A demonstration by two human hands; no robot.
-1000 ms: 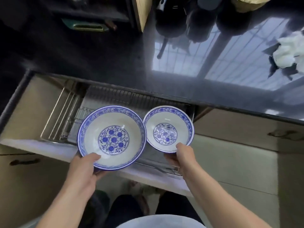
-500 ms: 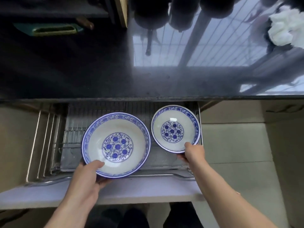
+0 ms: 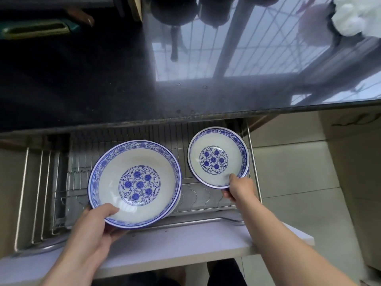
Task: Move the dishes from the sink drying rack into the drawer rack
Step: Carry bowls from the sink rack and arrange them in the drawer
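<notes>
Two bowls (image 3: 135,183) over steel drawer rack (image 3: 206,195)

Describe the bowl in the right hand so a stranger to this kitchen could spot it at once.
Below the dark countertop an open drawer holds a wire rack. Two blue-and-white bowls are held over it; take the small bowl toward the rack's right end, gripped at its near rim by the right hand. It is clearly smaller than the large bowl that the left hand holds.
</notes>
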